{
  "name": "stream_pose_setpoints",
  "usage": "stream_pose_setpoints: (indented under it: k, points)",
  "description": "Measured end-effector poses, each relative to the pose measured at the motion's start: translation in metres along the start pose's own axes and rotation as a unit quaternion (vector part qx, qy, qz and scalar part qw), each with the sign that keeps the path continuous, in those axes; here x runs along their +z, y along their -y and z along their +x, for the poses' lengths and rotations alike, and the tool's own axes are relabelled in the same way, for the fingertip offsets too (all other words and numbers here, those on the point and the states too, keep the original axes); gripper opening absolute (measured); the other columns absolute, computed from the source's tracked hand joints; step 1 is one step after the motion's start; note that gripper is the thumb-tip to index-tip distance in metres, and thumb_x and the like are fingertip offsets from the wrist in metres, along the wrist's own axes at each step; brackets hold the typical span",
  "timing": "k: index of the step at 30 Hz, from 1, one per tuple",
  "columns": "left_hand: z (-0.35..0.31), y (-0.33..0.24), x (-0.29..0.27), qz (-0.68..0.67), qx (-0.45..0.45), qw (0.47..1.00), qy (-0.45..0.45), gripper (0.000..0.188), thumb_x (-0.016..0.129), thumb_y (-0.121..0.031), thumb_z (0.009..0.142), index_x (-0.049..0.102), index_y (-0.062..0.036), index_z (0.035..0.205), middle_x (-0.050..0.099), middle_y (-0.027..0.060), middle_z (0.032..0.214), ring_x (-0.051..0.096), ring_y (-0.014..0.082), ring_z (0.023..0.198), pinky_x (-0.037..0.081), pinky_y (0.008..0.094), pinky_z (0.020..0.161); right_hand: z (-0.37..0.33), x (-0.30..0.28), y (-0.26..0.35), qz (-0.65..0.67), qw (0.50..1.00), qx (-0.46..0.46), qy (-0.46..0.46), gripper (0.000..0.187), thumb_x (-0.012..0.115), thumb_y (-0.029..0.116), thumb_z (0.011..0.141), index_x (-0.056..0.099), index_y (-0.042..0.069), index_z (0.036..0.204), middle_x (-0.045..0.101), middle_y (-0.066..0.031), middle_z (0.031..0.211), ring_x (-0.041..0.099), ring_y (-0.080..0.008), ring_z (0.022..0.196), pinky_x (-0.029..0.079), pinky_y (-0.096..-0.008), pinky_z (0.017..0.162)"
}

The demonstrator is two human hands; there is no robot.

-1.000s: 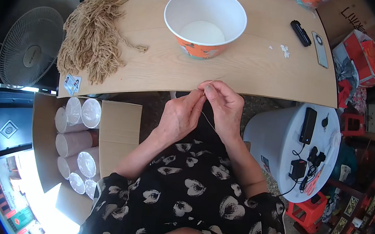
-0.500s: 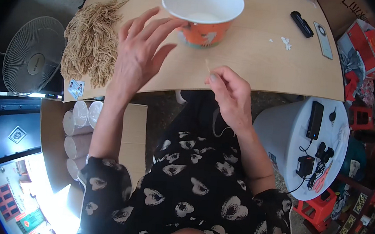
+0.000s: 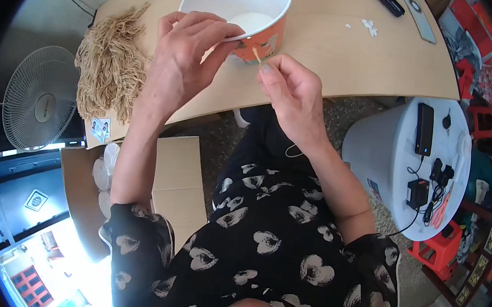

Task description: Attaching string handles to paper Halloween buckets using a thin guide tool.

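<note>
A white-lined orange paper tub (image 3: 266, 40) stands on the table, with a white patch at its bottom. My left hand (image 3: 181, 58) grips its near left rim, fingers over the edge and thumb along the outside. Between thumb and forefinger, my right hand (image 3: 293, 90) pinches a short, thin yellowish stick (image 3: 256, 54). The stick points up in front of the tub's printed wall, and I cannot tell whether they touch. The remaining fingers of that hand are curled in.
Tan stringy strands (image 3: 109, 66) lie left on the wooden table (image 3: 325, 66). White scraps (image 3: 369, 27), a black object (image 3: 387, 1) and a phone (image 3: 419, 19) sit right. A fan (image 3: 41, 98) stands left. A lidded bin (image 3: 377, 148) holding chargers and cables stands right.
My left hand has come down onto the tub's rim and closed on it. The stick in my right hand is now nearer the tub. The whole view has shifted.
</note>
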State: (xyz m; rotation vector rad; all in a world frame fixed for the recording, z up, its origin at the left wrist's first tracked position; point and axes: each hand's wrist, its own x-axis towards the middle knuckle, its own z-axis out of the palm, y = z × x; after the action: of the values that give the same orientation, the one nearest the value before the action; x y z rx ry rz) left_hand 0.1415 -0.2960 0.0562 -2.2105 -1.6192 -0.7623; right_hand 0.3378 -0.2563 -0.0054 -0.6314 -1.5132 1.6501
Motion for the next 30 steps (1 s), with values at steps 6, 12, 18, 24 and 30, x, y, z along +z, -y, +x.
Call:
stream_pose_setpoints:
  k: [6, 12, 18, 24, 30]
  points:
    - [-0.011, -0.011, -0.003, -0.061, -0.053, 0.996, 0.027, 0.016, 0.076, -0.010, 0.085, 0.073, -0.0110, 0.100, 0.073, 0.0006, 0.089, 0.067, 0.0191, 0.097, 0.039, 0.0382, 0.095, -0.006, 0.006, -0.002, 0.016, 1.000, 0.002, -0.007, 0.021, 0.057, 0.017, 0.103, 0.059, 0.000, 0.090, 0.046, 0.0071, 0.066, 0.038, -0.0012, 0.060, 0.032, -0.0227, 0.052]
    - [-0.014, -0.012, -0.001, -0.079, -0.060, 0.994, 0.041, 0.015, 0.076, -0.008, 0.084, 0.073, -0.0101, 0.099, 0.073, 0.0013, 0.088, 0.067, 0.0194, 0.094, 0.039, 0.0378, 0.095, -0.005, 0.007, -0.014, 0.027, 0.999, -0.017, -0.005, 0.022, 0.057, 0.016, 0.103, 0.059, 0.000, 0.088, 0.047, 0.0070, 0.066, 0.038, -0.0012, 0.059, 0.031, -0.0224, 0.051]
    - [-0.015, -0.011, 0.001, -0.091, -0.065, 0.993, 0.045, 0.015, 0.075, -0.007, 0.084, 0.073, -0.0085, 0.099, 0.073, 0.0022, 0.086, 0.067, 0.0198, 0.090, 0.040, 0.0376, 0.094, -0.006, 0.003, -0.012, 0.024, 0.999, 0.031, 0.009, 0.025, 0.058, 0.022, 0.104, 0.060, 0.004, 0.087, 0.051, 0.0049, 0.074, 0.041, -0.0017, 0.063, 0.033, -0.0198, 0.055]
    - [-0.014, -0.011, 0.001, -0.101, -0.067, 0.991, 0.049, 0.015, 0.075, -0.007, 0.085, 0.073, -0.0075, 0.100, 0.073, 0.0030, 0.086, 0.067, 0.0204, 0.087, 0.042, 0.0372, 0.093, -0.003, 0.005, -0.012, 0.021, 1.000, 0.019, -0.004, 0.024, 0.057, 0.017, 0.103, 0.059, 0.000, 0.087, 0.047, 0.0071, 0.066, 0.038, -0.0010, 0.059, 0.031, -0.0225, 0.050]
    - [-0.014, -0.012, -0.001, -0.097, -0.069, 0.992, 0.052, 0.017, 0.075, -0.007, 0.085, 0.073, -0.0076, 0.101, 0.073, 0.0033, 0.086, 0.068, 0.0203, 0.087, 0.042, 0.0373, 0.092, 0.000, 0.005, -0.012, 0.029, 0.999, 0.026, -0.010, 0.024, 0.056, 0.019, 0.104, 0.060, -0.001, 0.091, 0.050, 0.0060, 0.071, 0.041, -0.0011, 0.060, 0.032, -0.0219, 0.051]
